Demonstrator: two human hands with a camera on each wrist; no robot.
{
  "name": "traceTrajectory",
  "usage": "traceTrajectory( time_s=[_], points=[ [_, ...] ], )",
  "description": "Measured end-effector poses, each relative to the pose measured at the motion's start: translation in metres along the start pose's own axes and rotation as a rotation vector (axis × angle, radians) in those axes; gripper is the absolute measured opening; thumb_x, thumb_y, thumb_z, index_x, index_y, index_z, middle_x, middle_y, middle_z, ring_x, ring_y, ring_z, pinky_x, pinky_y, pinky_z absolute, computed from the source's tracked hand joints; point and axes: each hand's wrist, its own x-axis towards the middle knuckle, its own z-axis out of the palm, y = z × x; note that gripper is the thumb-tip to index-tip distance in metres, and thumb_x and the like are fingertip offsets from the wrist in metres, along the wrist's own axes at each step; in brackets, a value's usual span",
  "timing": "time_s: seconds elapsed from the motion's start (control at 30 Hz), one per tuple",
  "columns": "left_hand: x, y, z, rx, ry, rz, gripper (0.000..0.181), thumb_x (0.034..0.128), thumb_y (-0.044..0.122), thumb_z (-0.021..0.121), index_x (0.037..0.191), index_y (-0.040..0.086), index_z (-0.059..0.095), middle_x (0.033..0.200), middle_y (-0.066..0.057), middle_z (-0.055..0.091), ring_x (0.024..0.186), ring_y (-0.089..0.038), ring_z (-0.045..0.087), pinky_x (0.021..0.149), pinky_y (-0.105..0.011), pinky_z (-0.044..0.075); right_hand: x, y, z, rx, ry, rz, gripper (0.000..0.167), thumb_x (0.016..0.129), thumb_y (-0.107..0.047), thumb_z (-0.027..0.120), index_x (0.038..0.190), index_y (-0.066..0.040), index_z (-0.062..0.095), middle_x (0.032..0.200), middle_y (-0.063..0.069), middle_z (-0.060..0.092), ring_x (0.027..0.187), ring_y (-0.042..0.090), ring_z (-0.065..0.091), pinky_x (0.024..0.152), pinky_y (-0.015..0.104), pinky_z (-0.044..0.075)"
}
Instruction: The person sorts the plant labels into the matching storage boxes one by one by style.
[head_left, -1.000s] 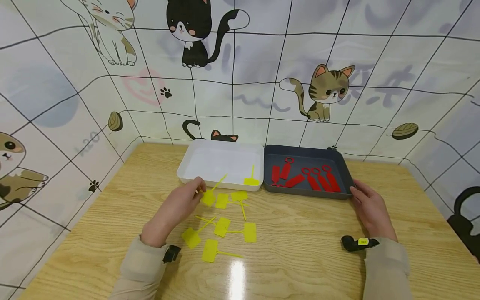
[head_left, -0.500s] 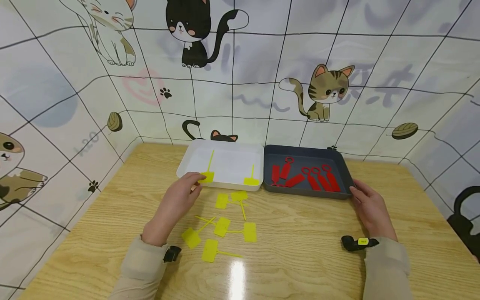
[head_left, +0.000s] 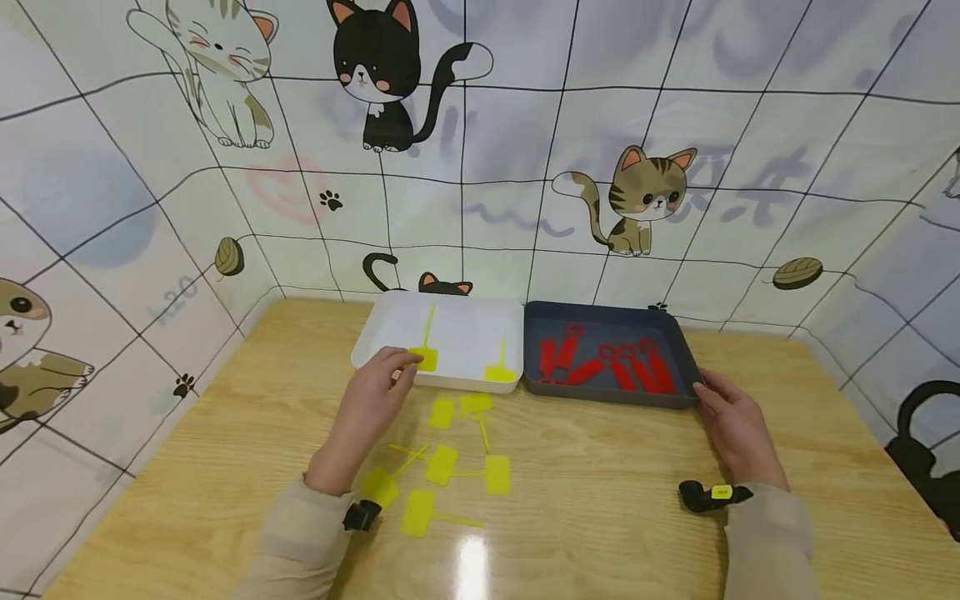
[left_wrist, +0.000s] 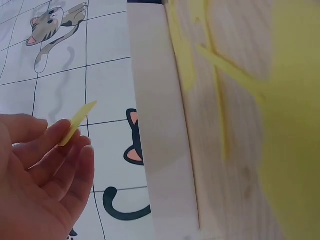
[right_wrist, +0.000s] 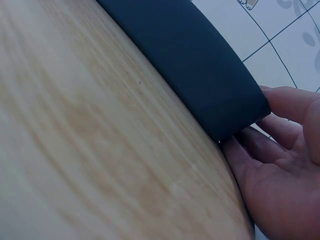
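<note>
My left hand [head_left: 375, 392] pinches a yellow tag with a thin stem [head_left: 427, 359] over the near left part of the white tray [head_left: 362, 356]. In the left wrist view the tag [left_wrist: 79, 122] shows edge-on between thumb and fingers. Another yellow tag [head_left: 500, 373] lies in the tray's near right corner. Several more, such as one yellow tag [head_left: 417, 512], lie on the table before it. My right hand [head_left: 738, 429] holds the near right corner of the dark grey tray [head_left: 600, 393], thumb at the rim [right_wrist: 262, 102]. Inside that tray lie several red tags with ring ends [head_left: 624, 371].
Both trays stand side by side at the back of the wooden table [head_left: 592, 500], close to a wall sheet with cartoon cats [head_left: 510, 208]. The loose yellow tags partly overlap, stems crossing, between my left forearm and the table's middle.
My left hand has lifted a yellow tag from the table forward over the white tray's near wall, then slightly right. My right hand stays at the grey tray. The head view has tilted up slightly.
</note>
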Motion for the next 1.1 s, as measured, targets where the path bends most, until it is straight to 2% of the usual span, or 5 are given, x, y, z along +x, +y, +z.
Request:
traceTrajectory(
  time_s=[0.1,0.3,0.63,0.93,1.1],
  points=[
    [0.006,0.005,0.008,-0.036,0.029,-0.017,0.020,0.0910,0.017,0.051,0.101,0.009,0.066,0.100,0.002,0.059,0.076,-0.013,0.053,0.065,-0.030,0.045,-0.002,0.003,0.000,-0.002,-0.006,-0.008,0.066,0.089,-0.015,0.054,0.141,0.000,0.016,0.142,0.012,0.016,0.106,-0.002,0.047,0.086,0.011,0.038],
    [0.017,0.016,0.020,-0.159,0.018,-0.091,0.024,0.0927,0.026,0.048,0.099,0.014,0.067,0.098,0.006,0.059,0.087,-0.013,0.055,0.071,-0.031,0.047,-0.003,0.004,0.002,-0.031,0.009,0.013,0.066,0.089,-0.017,0.054,0.142,-0.002,0.016,0.145,0.011,0.013,0.117,0.003,0.039,0.087,0.011,0.037],
    [0.033,0.026,0.026,-0.281,0.005,-0.186,0.026,0.0923,0.032,0.047,0.104,0.017,0.066,0.103,0.006,0.061,0.096,-0.015,0.053,0.077,-0.035,0.044,-0.002,0.004,0.006,-0.009,-0.010,-0.006,0.066,0.090,-0.014,0.053,0.141,0.000,0.014,0.143,0.012,0.015,0.122,0.007,0.034,0.089,0.013,0.036],
    [0.042,0.014,0.044,-0.215,-0.091,-0.253,0.034,0.0910,0.038,0.048,0.111,0.015,0.063,0.112,0.001,0.059,0.104,-0.020,0.052,0.085,-0.037,0.043,-0.001,0.003,0.003,-0.036,0.009,-0.005,0.065,0.089,-0.016,0.053,0.141,0.000,0.017,0.141,0.012,0.018,0.127,0.013,0.028,0.087,0.012,0.037],
    [0.044,0.009,0.053,-0.157,-0.123,-0.251,0.038,0.0913,0.038,0.047,0.112,0.010,0.062,0.111,-0.004,0.060,0.110,-0.022,0.048,0.091,-0.039,0.040,-0.003,0.001,0.002,-0.051,0.004,-0.004,0.065,0.090,-0.017,0.053,0.142,-0.001,0.017,0.142,0.011,0.017,0.129,0.014,0.024,0.089,0.012,0.036]
  ],
)
